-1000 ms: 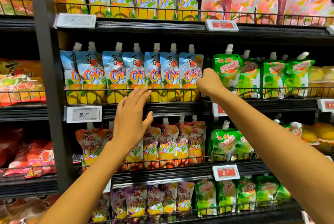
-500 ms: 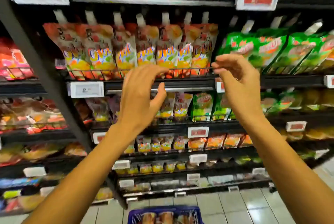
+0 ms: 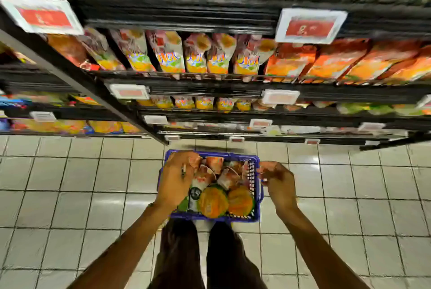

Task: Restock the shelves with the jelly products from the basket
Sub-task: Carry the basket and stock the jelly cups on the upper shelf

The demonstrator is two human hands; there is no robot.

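Note:
A blue plastic basket [image 3: 256, 209] stands on the tiled floor at my feet. It holds several jelly pouches [image 3: 215, 163] at its far end and two round orange jelly packs [image 3: 213, 202] at its near end. My left hand [image 3: 176, 179] reaches into the basket's left side with its fingers bent down onto the pouches; blur hides whether they grip one. My right hand [image 3: 278, 180] hovers at the basket's right rim, its fingers loosely curled and holding nothing. Above, a shelf carries a row of spouted jelly pouches [image 3: 196, 57].
Black wire shelves [image 3: 210, 88] rise in front of the basket, with orange bags [image 3: 326, 61] to the right of the pouches and red price tags [image 3: 310, 25] on the edges. Pale floor tiles [image 3: 93, 183] lie on both sides. My legs [image 3: 182, 253] stand right behind the basket.
My view has swung down from the shelves to the floor. Both hands dropped from shelf height to the basket, the left going inside and the right to the rim.

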